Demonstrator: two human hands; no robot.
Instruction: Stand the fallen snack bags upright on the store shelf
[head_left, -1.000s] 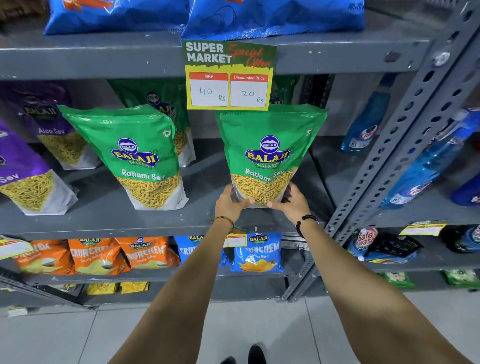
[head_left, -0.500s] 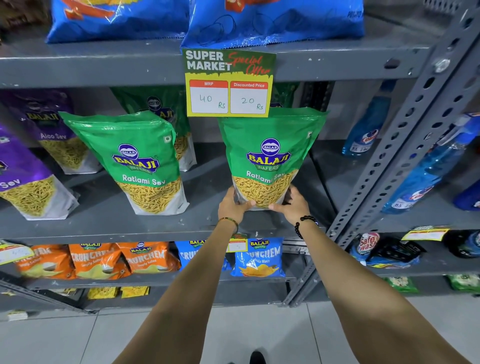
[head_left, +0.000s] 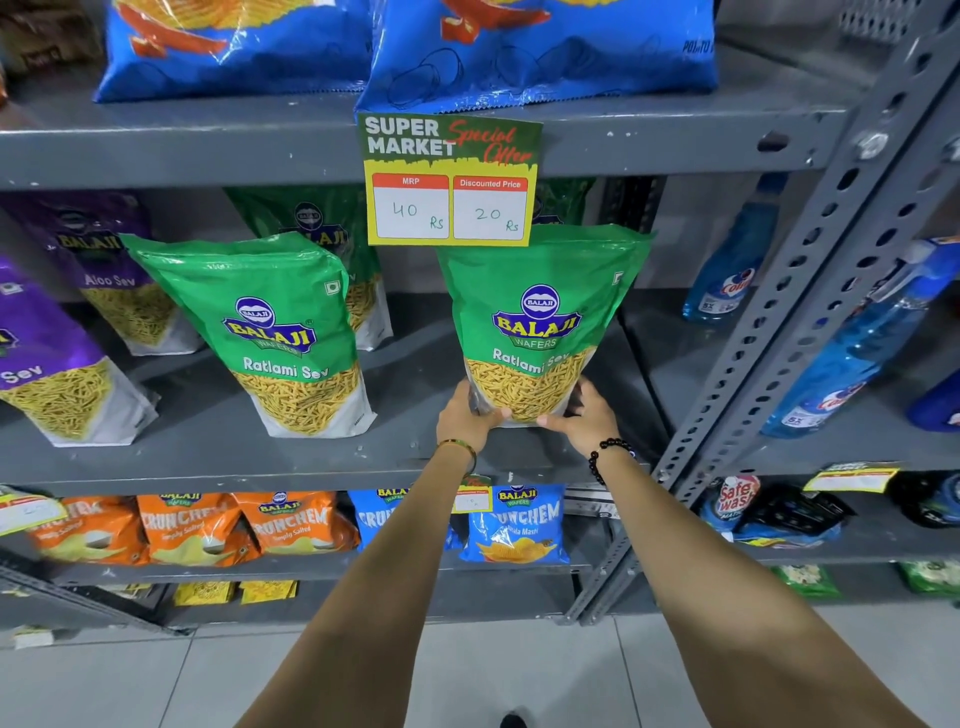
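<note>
A green Ratlami Sev bag stands upright at the right of the grey middle shelf. My left hand grips its lower left corner and my right hand grips its lower right corner. A second green Ratlami Sev bag stands upright to the left, leaning a little back. Another green bag stands behind it. Purple Aloo Sev bags stand at the far left.
A yellow price card hangs from the upper shelf edge just above the held bag. Blue chip bags lie on the top shelf. Blue spray bottles fill the right bay beyond a perforated grey upright. Crunchem bags sit below.
The held bag has slid slightly deeper onto the shelf with both hands still at its base. The view has shifted a little closer and upward.
</note>
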